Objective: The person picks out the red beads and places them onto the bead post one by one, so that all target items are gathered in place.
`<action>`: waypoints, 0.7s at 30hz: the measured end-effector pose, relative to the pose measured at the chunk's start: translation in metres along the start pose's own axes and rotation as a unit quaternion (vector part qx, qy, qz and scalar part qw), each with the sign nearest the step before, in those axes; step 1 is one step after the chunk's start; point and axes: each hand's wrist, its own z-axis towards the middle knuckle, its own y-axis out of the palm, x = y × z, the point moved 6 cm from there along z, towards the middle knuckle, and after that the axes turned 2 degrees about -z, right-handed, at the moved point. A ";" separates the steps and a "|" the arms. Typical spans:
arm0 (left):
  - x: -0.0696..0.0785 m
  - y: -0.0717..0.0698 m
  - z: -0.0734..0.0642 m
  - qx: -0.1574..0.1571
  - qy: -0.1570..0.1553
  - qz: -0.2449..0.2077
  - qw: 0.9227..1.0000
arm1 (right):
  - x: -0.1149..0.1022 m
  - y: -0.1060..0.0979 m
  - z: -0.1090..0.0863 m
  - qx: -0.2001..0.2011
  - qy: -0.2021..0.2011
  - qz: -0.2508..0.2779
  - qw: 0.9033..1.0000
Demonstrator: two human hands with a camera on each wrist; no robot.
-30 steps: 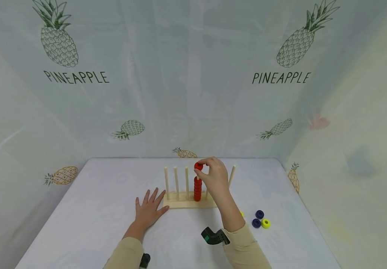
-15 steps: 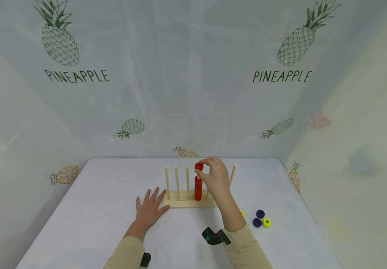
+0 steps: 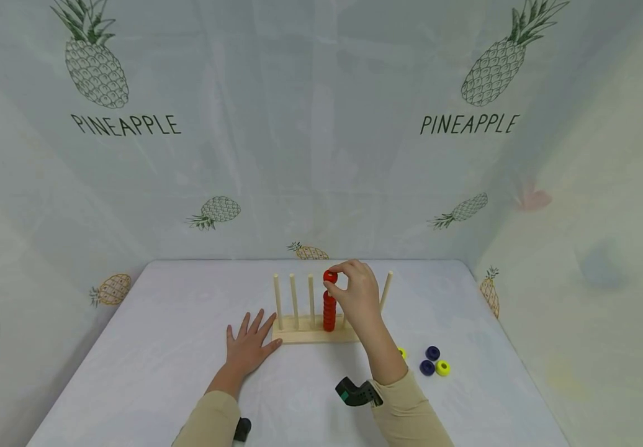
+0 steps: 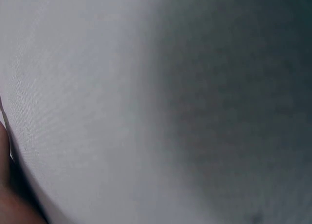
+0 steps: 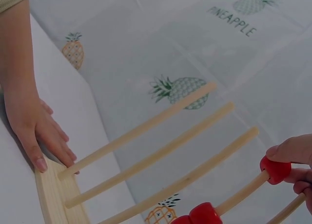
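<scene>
Between thumb and fingertips my right hand (image 3: 357, 295) pinches a red bead (image 5: 275, 170) at the top of a wooden peg. Lower on that same peg is a stack of red beads (image 3: 329, 313), with a bare length of peg between. The peg belongs to a wooden rack (image 3: 310, 337) with a flat base and a row of upright pegs. My left hand (image 3: 247, 354) lies with fingers spread, and its thumb and a finger touch the left end of the base. Part of the rack's right side is hidden behind my right hand and forearm.
To the right of my right forearm, two dark blue beads (image 3: 430, 360) and a yellow bead (image 3: 442, 368) lie on the white table (image 3: 148, 372). Another yellow bead (image 3: 402, 352) is partly covered by the forearm. A pineapple-printed sheet (image 3: 321, 155) hangs behind the table.
</scene>
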 end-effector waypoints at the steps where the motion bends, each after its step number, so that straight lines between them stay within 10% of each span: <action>1: 0.000 0.000 0.000 0.001 0.001 -0.001 1.000 | 0.000 0.000 0.000 0.001 -0.002 0.002 1.000; 21: 0.007 -0.007 -0.001 -0.018 -0.011 0.010 1.000 | -0.001 0.001 -0.003 0.007 -0.030 -0.006 1.000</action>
